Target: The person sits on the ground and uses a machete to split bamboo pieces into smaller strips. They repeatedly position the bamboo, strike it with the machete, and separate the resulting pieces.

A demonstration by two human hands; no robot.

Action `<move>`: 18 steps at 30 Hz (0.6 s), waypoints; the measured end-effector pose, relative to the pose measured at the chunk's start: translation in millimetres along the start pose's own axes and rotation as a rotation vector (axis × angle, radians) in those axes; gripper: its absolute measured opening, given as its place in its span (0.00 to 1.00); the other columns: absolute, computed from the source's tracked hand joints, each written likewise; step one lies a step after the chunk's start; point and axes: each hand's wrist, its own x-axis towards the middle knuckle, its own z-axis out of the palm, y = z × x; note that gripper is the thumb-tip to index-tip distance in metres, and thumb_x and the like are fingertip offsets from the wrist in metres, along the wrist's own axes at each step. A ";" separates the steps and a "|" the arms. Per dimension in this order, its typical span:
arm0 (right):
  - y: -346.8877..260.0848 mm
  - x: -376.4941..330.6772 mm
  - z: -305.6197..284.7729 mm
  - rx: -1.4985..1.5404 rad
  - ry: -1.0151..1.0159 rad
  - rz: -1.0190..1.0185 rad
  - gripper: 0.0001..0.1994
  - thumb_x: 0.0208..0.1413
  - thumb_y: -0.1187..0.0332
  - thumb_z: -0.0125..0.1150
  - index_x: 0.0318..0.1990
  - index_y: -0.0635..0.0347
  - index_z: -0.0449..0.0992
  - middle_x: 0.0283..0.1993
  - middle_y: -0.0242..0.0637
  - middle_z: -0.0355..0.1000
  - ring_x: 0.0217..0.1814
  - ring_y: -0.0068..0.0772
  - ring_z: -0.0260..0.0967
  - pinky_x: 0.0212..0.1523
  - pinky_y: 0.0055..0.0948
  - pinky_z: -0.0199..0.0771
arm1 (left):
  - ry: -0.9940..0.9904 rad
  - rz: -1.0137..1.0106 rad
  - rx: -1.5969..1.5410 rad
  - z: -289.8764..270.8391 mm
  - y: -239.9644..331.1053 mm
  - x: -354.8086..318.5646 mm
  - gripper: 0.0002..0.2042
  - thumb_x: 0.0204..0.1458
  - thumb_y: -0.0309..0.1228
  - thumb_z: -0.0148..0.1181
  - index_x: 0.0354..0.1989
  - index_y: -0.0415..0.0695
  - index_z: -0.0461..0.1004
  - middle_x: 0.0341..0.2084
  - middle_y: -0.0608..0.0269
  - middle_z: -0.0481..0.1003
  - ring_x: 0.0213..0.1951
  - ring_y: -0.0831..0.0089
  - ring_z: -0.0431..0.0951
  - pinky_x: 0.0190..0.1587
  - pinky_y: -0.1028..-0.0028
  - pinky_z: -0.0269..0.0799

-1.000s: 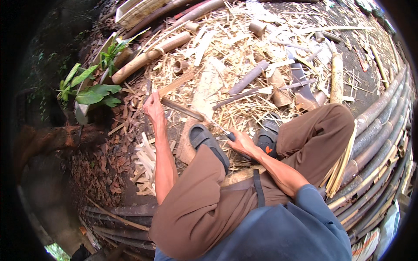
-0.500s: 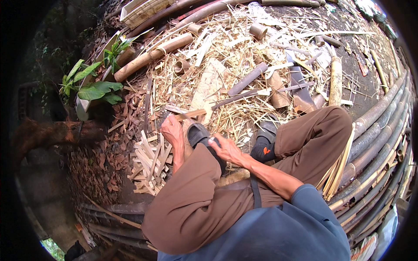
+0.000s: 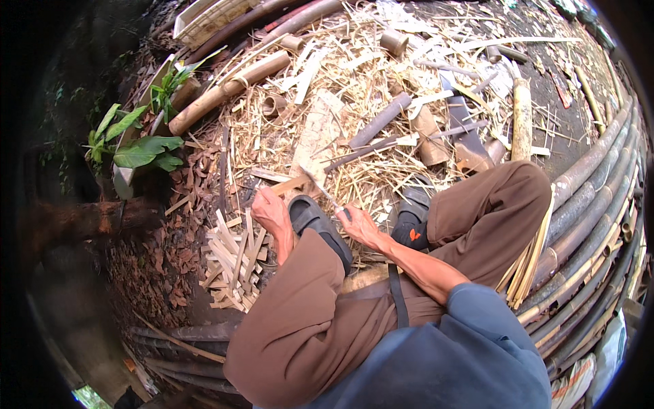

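My left hand point(image 3: 270, 210) is closed around one end of a short bamboo strip point(image 3: 293, 184), just left of my sandalled foot point(image 3: 310, 217). In my right hand point(image 3: 361, 228) is a knife point(image 3: 321, 187), its dark handle wrapped by the fingers. The blade points away and to the left, reaching the strip's free end; whether it touches cannot be made out. Beyond the strip lies a flat wooden board point(image 3: 319, 129). A heap of cut bamboo strips point(image 3: 235, 259) rests on the ground beside my left forearm.
Shavings point(image 3: 371, 75) cover the ground ahead, with bamboo tubes point(image 3: 429, 136) among them. A broad dark blade point(image 3: 466, 129) lies there too. Long bamboo poles point(image 3: 572, 218) line the right side. Leafy plants point(image 3: 143, 150) and a pale crate point(image 3: 211, 20) stand left.
The knife has moved outward and to the right along the strip, toward its free end, with my right hand. My left hand keeps its hold. The whole view has shifted slightly.
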 end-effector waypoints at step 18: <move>14.0 0.9 -18.2 -0.029 -0.016 0.124 0.22 0.62 0.49 0.46 0.39 0.64 0.72 0.22 0.46 0.68 0.26 0.43 0.65 0.32 0.42 0.65 | 0.298 -0.619 -0.799 -103.0 -171.0 -14.3 0.23 0.62 0.40 0.51 0.48 0.26 0.67 0.36 0.48 0.78 0.34 0.62 0.80 0.37 0.66 0.77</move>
